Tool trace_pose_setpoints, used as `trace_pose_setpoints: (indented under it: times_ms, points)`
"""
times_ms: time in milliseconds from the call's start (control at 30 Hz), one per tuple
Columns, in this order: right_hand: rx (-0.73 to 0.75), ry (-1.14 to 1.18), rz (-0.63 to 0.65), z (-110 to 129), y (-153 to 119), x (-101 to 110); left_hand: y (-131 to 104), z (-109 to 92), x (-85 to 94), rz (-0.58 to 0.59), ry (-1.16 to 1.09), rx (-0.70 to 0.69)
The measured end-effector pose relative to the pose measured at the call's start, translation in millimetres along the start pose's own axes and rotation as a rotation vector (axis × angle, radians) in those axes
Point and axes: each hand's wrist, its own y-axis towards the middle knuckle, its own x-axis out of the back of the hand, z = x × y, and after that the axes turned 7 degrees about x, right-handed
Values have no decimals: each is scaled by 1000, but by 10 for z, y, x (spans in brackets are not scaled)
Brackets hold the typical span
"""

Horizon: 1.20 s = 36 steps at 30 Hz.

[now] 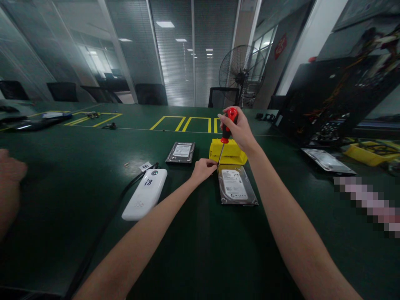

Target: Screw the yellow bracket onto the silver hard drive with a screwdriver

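The forearms (290,221) came nearest the camera, above the green table (193,258). The right hand (240,128) gripped the red and black screwdriver (225,134), which leaned with its tip at the far left corner of the near drive (236,185), just before the yellow bin (231,160). The left hand (202,171) was closed narrowly at this tip; whether it pinched something, I could not tell. The near drive's white label was too small to read. The power bank (145,198) and the paper tag (146,166) carried dark characters, including an 8. The second drive (180,153) lay farther left.
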Motion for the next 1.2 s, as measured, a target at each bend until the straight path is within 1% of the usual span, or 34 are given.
trace_pose_setpoints:
  times_ms: [300,433,600,733,900,1200]
  points:
    - [3,-5,1,0,-1,-17,25,50,-6,-4,-2,-44]
    - [-14,58,4,-68,23,-22,18,51,-4,2,-20,-59]
    - [-43,148,54,-147,57,-10,10,45,-5,-6,-24,-66]
    - [-44,108,60,-88,31,-41,17,55,-18,-19,-10,-57]
    - [-7,46,47,-14,-9,-86,12,50,-13,-17,48,-64]
    - [23,-34,42,-12,-16,-123,9,41,-15,-22,6,-63]
